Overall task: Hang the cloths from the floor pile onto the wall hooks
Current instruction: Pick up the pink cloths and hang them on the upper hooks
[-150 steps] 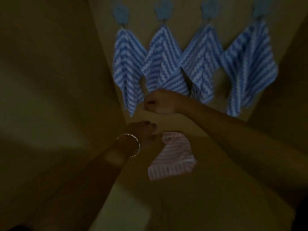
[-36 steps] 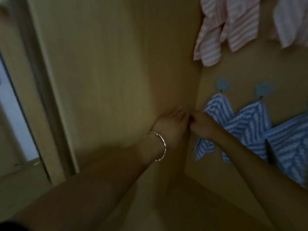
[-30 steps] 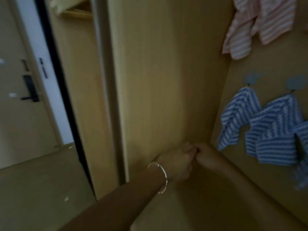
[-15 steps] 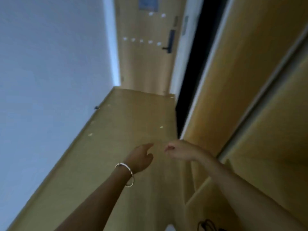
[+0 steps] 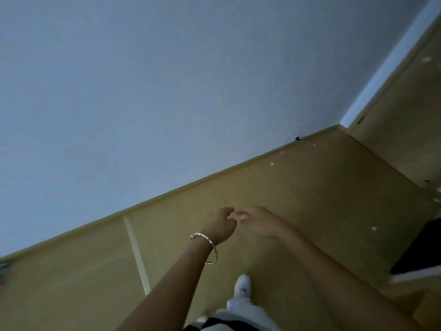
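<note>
— What's closest?
— A white shoe on the wooden floor, below a light trouser leg.
— And the hands?
— The left hand, with a silver bracelet on its wrist, and the right hand hover over the floor. Their fingertips almost meet, and the fingers are loosely curled, pinching nothing.
— The cloths?
— I cannot tell where they are.
— Farther off?
— A skirting board, then a blue-grey wall.

Floor beyond left hand, right hand passable; wall blocks left; dark object right.
</note>
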A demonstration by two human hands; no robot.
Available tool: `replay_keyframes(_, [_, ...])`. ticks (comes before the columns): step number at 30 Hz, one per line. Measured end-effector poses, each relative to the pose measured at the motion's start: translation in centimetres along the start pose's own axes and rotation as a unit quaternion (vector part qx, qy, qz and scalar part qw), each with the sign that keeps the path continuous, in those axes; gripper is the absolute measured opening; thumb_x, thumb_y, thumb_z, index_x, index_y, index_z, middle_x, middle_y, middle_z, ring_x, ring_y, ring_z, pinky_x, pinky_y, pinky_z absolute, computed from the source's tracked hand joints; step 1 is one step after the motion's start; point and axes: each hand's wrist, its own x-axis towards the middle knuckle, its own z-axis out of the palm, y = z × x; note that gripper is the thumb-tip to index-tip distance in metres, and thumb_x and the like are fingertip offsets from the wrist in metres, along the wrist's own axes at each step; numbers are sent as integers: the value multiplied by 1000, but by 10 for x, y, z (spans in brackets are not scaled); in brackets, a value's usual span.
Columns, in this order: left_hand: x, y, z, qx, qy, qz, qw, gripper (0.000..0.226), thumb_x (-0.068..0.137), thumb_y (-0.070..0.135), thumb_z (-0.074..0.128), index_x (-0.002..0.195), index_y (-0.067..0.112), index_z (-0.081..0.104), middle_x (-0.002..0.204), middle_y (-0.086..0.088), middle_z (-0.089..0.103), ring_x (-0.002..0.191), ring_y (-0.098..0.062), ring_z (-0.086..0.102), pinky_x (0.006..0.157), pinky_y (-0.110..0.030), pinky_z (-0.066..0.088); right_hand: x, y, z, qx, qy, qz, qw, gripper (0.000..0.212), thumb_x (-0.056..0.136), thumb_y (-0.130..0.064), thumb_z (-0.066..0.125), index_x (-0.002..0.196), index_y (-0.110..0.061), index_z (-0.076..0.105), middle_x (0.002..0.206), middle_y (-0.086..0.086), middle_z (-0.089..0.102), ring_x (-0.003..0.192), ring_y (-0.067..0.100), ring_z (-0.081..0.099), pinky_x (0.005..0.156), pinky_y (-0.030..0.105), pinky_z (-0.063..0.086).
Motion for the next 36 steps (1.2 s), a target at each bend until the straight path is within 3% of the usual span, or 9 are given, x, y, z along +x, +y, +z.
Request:
replay_keyframes(7, [-25, -61, -23, -140, 90, -110, 980, 48, 89, 5, 44, 136, 9, 46, 136, -11, 50, 124, -21, 47, 102, -31, 38, 37, -69, 36, -33, -70, -73, 994, 36, 95, -25, 46, 129, -17, 56, 131, 3, 57, 118, 20, 54, 95, 33, 43])
replay_keyframes(11, [-34, -74, -31, -171, 159, -136, 963, 42, 87, -4, 41, 123, 8, 59, 105, -4, 60, 88, -16, 54, 65, -16, 39, 57, -94, 50, -82, -141, -132, 978, 37, 93, -33, 48, 125, -19, 59, 129, 3, 59, 115, 20, 55, 94, 34, 45])
replay_keyframes(13, [-33, -75, -37, -187, 202, -163, 947, 44, 86, -5, 40, 125, 6, 58, 104, -9, 63, 79, -15, 54, 57, -11, 38, 68, -102, 46, -84, -160, -161, 970, 36, 93, -33, 49, 126, -22, 58, 130, 1, 59, 117, 19, 54, 93, 31, 43])
replay_keyframes(17, [-16, -58, -45, -210, 272, -212, 915, 44, 88, 2, 42, 130, 7, 52, 126, -13, 59, 109, -20, 58, 84, -24, 44, 84, -100, 17, -57, -163, -201, 964, 41, 95, -31, 48, 134, -21, 52, 136, 0, 55, 122, 17, 51, 93, 28, 40])
replay_keyframes(24, [47, 3, -31, -175, 275, -192, 926, 45, 90, 7, 43, 135, 13, 47, 131, -9, 54, 113, -16, 53, 86, -24, 41, 120, -28, -58, 12, -134, -178, 975, 40, 94, -28, 48, 133, -20, 53, 137, 0, 52, 124, 15, 50, 98, 28, 41])
replay_keyframes(28, [51, 8, -23, -149, 279, -214, 924, 45, 90, 8, 45, 134, 16, 48, 131, -6, 55, 120, -16, 51, 93, -25, 40, 135, -19, -72, 22, -137, -184, 973, 40, 94, -24, 47, 133, -18, 53, 138, 0, 52, 124, 16, 49, 91, 24, 38])
replay_keyframes(34, [13, -10, -40, -149, 340, -274, 887, 47, 88, 9, 46, 134, 16, 48, 131, -6, 56, 121, -16, 52, 102, -33, 42, 134, -62, -38, 0, -198, -249, 948, 39, 94, -26, 46, 132, -22, 54, 137, -3, 52, 118, 14, 52, 85, 25, 41])
replay_keyframes(36, [-7, -21, -49, -154, 371, -296, 867, 46, 88, 10, 46, 134, 15, 48, 131, -7, 57, 119, -18, 53, 100, -34, 43, 128, -80, -16, -30, -229, -267, 935, 39, 93, -26, 47, 131, -22, 55, 136, -2, 53, 120, 14, 51, 90, 25, 41])
